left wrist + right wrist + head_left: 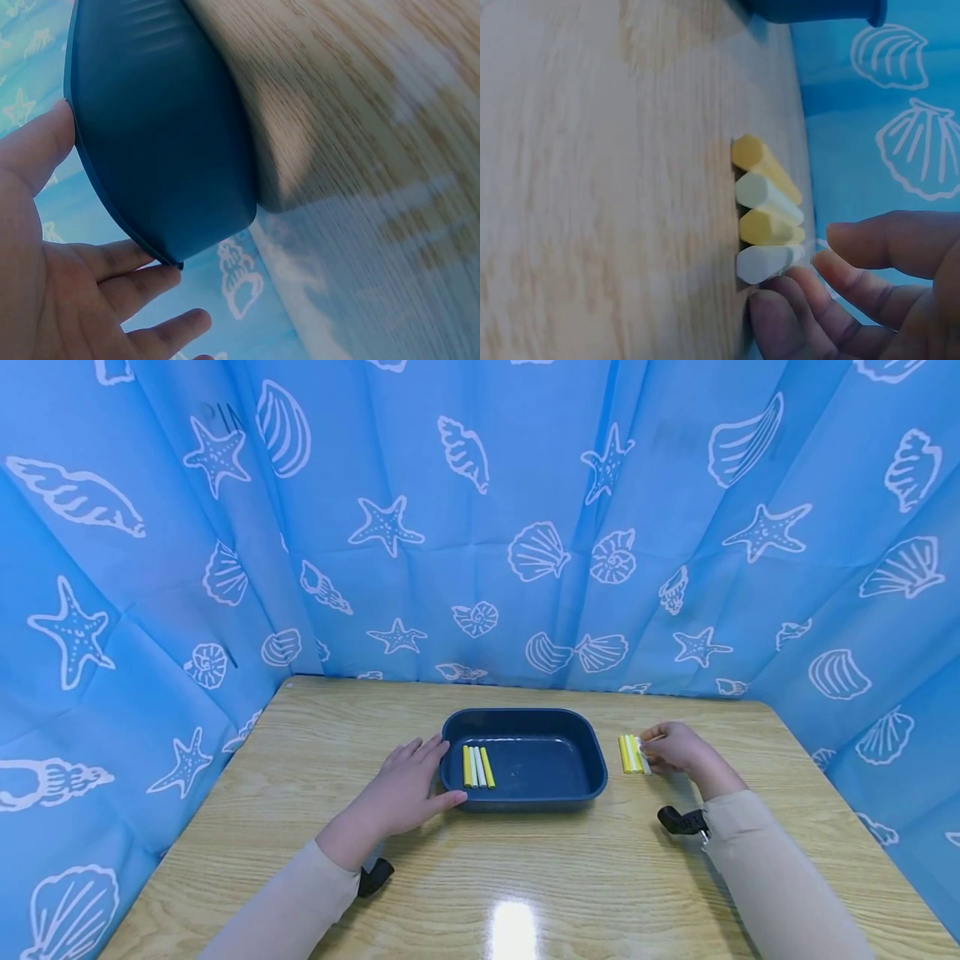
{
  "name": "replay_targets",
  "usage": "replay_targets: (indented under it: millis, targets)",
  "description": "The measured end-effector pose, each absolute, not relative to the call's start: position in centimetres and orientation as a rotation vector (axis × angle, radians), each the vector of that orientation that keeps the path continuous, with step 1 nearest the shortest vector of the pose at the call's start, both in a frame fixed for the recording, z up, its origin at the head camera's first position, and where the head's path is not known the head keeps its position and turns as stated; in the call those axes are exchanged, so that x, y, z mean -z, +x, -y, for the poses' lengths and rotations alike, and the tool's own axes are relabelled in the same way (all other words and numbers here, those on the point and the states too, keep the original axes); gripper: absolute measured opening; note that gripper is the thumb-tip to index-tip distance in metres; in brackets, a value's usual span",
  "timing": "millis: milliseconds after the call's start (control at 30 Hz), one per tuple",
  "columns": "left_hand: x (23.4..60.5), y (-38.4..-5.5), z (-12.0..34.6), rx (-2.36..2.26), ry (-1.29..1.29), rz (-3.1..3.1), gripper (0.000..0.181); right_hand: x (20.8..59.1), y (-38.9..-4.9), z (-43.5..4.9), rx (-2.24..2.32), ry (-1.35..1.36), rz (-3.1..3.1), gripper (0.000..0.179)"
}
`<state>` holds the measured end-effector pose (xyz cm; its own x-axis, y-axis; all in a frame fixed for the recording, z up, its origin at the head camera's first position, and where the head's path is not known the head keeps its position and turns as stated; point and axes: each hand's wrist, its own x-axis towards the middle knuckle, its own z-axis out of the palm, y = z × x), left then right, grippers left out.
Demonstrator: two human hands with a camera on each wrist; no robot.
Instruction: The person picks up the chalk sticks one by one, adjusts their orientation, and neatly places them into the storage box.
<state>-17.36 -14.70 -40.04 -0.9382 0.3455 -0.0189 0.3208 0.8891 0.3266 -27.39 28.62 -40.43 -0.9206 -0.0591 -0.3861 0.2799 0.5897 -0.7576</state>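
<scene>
A dark blue plastic basin (pixel 525 799) stands on the table, holding a side-by-side row of yellow and white chalk sticks (pixel 478 767) near its left end. My left hand (pixel 401 793) is spread at the basin's left end, thumb and fingertips touching the rim (pixel 97 187). Right of the basin lies another row of chalk sticks (pixel 631 754), alternating yellow and white, with six-sided ends. Bent fingers of my right hand (pixel 675 752) touch the outermost white chalk stick (pixel 765 264) on its right side. The thumb (pixel 877 236) stands apart from the fingers, above the row's far end.
The wood-grain table (pixel 420 902) runs back to a blue curtain (pixel 420 593) printed with white shells and starfish, which also closes in both sides. Black camera mounts (pixel 681 821) stick out below both wrists.
</scene>
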Motion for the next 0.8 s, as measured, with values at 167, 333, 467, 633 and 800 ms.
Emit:
replay_targets:
  millis: [167, 333, 467, 633, 800]
  targets:
    - [40.2, -17.5, 14.7, -0.489, 0.521, -2.980, 0.088, 41.0, -27.8, -28.6, 1.229, 0.220, -2.468, 0.038]
    - [40.2, -17.5, 14.7, -0.493, 0.512, -2.977, 0.089, 41.5, -28.2, -28.6, 1.195, 0.249, -2.481, 0.040]
    - [40.3, -17.6, 14.7, -0.487, 0.511, -2.977, 0.089, 41.7, -28.4, -28.5, 1.174, 0.262, -2.487, 0.040]
    - [40.3, -17.6, 14.7, -0.487, 0.512, -2.979, 0.089, 41.6, -28.4, -28.4, 1.135, 0.253, -2.504, 0.039]
    - [40.3, -17.6, 14.7, -0.484, 0.519, -2.978, 0.089, 41.6, -28.3, -28.6, 1.118, 0.246, -2.515, 0.039]
